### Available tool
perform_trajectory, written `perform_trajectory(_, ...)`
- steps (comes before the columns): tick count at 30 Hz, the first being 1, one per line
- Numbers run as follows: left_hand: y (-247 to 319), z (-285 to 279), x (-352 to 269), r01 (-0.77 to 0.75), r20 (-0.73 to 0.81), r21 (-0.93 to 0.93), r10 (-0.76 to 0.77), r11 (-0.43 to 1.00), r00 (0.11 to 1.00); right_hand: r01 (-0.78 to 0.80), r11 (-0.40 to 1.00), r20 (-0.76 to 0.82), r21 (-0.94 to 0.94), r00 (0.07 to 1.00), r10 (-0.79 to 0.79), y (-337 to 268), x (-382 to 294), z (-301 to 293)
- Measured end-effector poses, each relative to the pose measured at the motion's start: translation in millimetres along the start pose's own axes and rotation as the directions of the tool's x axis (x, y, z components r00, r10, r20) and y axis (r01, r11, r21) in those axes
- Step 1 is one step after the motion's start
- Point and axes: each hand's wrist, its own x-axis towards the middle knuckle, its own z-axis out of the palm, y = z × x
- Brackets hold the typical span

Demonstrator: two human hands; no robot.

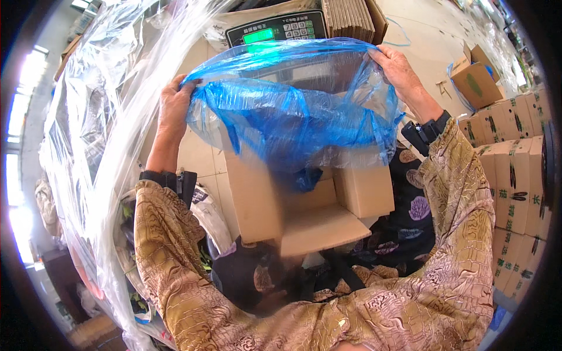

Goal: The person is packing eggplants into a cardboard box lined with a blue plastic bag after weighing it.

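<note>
A thin blue plastic bag (290, 114) is stretched wide between my two hands. My left hand (173, 105) pinches its rim at the left, and my right hand (397, 72) grips the rim at the upper right. The bag's lower part hangs over an open cardboard box (254, 202) in front of me, and a bunched blue end dips toward the inside. The box's flaps are folded outward, the near one pointing at me. Part of the box's far side is hidden behind the translucent film.
An electronic scale display (276, 30) with a lit green screen stands beyond the bag. Beside it are flattened cardboard sheets (349, 19). Clear plastic sheeting (101, 145) drapes along the left. Stacked printed cartons (511, 188) line the right, with an open carton (476, 81) behind them.
</note>
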Motion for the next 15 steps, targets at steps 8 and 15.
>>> perform_trajectory(8,-144.5,3.2,36.3,0.100,0.017,0.271,-0.109,0.957,0.994,0.081,0.884,0.146,-0.460,0.989,-0.014,107.1,62.5,-4.6)
perform_trajectory(15,-230.6,15.2,-54.8,0.293,0.311,-0.218,-0.218,0.931,0.925,0.228,0.785,0.365,-0.576,0.931,-0.003,166.5,12.1,-21.5)
